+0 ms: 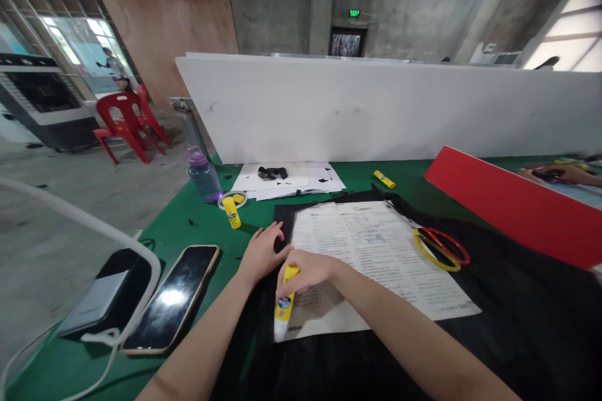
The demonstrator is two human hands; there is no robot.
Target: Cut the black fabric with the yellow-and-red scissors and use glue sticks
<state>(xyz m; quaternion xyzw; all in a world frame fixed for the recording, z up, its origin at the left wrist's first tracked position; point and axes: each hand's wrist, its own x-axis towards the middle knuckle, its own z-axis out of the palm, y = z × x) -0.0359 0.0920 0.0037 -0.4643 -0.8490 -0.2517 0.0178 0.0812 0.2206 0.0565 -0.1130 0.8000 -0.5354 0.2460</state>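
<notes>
While the right hand (305, 270) holds a glue stick (285, 306), paper (399, 269) lies beneath.

glue stick (284, 308) in right fingers (281, 283), seemingly against printed sheet (376, 257)

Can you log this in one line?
left hand: by printed paper; right hand: holding glue stick at its near-left corner; scissors: over paper's right edge

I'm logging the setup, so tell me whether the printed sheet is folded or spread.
Spread: the printed sheet lies open on the black material, text showing left and right of its middle line.
</notes>
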